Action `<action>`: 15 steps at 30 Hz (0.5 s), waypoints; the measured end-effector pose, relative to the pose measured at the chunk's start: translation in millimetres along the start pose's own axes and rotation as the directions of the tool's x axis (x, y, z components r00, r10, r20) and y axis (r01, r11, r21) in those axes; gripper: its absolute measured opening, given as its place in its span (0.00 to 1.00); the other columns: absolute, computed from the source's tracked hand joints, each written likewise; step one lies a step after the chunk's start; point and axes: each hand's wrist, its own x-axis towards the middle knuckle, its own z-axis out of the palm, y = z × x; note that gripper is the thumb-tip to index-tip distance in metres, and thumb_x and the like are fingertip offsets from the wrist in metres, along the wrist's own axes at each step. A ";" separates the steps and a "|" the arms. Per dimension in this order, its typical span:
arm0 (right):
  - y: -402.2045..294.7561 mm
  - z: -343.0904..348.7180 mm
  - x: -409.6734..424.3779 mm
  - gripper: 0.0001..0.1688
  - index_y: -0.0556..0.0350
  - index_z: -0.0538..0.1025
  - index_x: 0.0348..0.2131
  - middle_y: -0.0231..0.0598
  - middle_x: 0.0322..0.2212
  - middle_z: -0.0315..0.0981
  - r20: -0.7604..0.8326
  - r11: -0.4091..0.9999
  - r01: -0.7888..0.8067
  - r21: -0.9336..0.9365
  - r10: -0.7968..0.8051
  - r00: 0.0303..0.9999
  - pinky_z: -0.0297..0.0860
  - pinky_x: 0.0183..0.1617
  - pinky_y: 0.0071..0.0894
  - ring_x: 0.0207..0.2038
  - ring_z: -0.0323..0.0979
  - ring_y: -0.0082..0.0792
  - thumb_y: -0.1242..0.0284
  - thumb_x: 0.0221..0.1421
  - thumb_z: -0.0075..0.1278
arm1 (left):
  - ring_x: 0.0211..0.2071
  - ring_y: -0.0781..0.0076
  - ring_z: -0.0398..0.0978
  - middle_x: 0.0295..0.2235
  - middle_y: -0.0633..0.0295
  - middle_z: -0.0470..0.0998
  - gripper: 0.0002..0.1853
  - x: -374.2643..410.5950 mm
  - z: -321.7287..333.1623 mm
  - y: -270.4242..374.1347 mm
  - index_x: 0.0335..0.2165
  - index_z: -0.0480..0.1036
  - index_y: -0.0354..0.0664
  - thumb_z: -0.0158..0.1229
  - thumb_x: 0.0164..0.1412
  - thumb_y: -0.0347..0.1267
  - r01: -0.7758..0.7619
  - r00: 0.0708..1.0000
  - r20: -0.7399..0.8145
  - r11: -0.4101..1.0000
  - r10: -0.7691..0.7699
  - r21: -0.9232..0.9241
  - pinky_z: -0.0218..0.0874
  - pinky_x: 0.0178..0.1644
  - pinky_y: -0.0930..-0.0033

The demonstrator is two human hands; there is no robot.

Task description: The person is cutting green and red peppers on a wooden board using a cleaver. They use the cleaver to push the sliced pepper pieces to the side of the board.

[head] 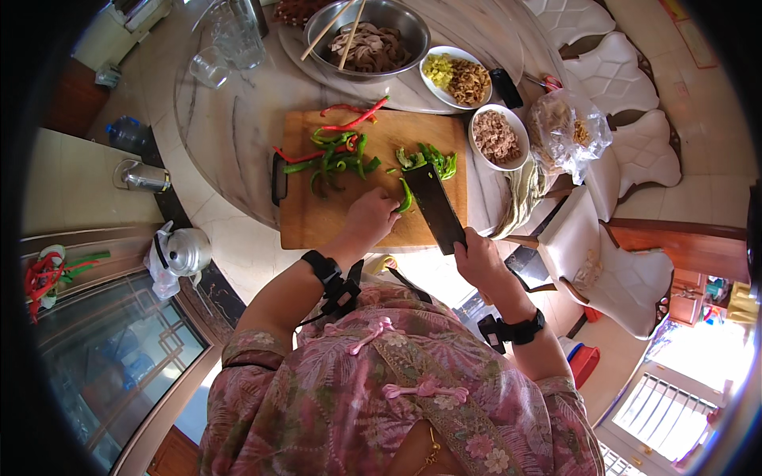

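My left hand holds a green chili pepper by its end over the wooden cutting board. My right hand grips a cleaver, its dark broad blade slanting across the board's right part, just right of the pepper. Cut green pepper pieces lie in a pile beyond the blade's tip. At the board's far left, whole green peppers lie heaped with several red chili peppers. The handle of the cleaver is hidden in my right fist.
Beyond the board stands a steel bowl of sliced food with chopsticks. A plate of chopped yellow-green and brown food, a white bowl of minced meat and a plastic bag are at the right. A glass pitcher stands far left.
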 end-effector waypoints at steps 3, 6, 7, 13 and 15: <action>4.2 3.4 -0.1 0.09 0.64 0.63 0.24 0.59 0.16 0.66 0.001 1.000 0.005 -0.017 -0.005 1.000 0.63 0.27 0.49 0.22 0.66 0.59 0.74 0.46 0.42 | 0.28 0.61 0.68 0.24 0.61 0.68 0.07 0.9 2.9 -0.3 0.25 0.73 0.44 0.57 0.41 0.32 -0.028 1.000 0.012 0.999 0.028 0.045 0.62 0.30 0.64; 1.8 2.9 -1.6 0.08 0.64 0.63 0.23 0.59 0.15 0.65 -0.005 0.999 0.035 -0.009 -0.035 0.999 0.63 0.26 0.49 0.22 0.66 0.58 0.74 0.46 0.42 | 0.28 0.61 0.68 0.24 0.61 0.68 0.06 1.2 4.2 -0.8 0.24 0.73 0.44 0.57 0.41 0.32 -0.035 0.999 0.012 0.998 0.035 0.061 0.62 0.30 0.65; 1.3 3.3 -0.9 0.08 0.64 0.63 0.23 0.59 0.15 0.65 0.009 1.000 0.026 -0.007 -0.026 1.000 0.63 0.26 0.49 0.22 0.66 0.58 0.74 0.46 0.42 | 0.28 0.60 0.68 0.24 0.61 0.68 0.06 1.3 3.6 -0.1 0.23 0.73 0.44 0.57 0.41 0.32 -0.041 0.999 0.006 0.997 0.041 0.064 0.62 0.30 0.65; -5.7 3.2 4.7 0.08 0.65 0.63 0.25 0.60 0.19 0.67 0.113 0.996 -0.026 -0.090 0.036 0.993 0.64 0.28 0.49 0.24 0.68 0.58 0.75 0.46 0.41 | 0.27 0.59 0.68 0.23 0.59 0.67 0.04 2.2 7.2 -2.2 0.19 0.70 0.41 0.56 0.41 0.30 -0.106 0.994 0.026 0.992 0.105 0.061 0.61 0.30 0.63; -8.0 7.7 9.5 0.08 0.65 0.63 0.26 0.60 0.20 0.67 0.155 0.992 -0.062 -0.113 0.079 0.985 0.64 0.29 0.49 0.26 0.68 0.58 0.75 0.46 0.40 | 0.27 0.58 0.67 0.23 0.58 0.67 0.05 2.6 8.1 -1.9 0.18 0.70 0.40 0.56 0.42 0.30 -0.119 0.992 0.035 0.992 0.117 0.047 0.61 0.30 0.63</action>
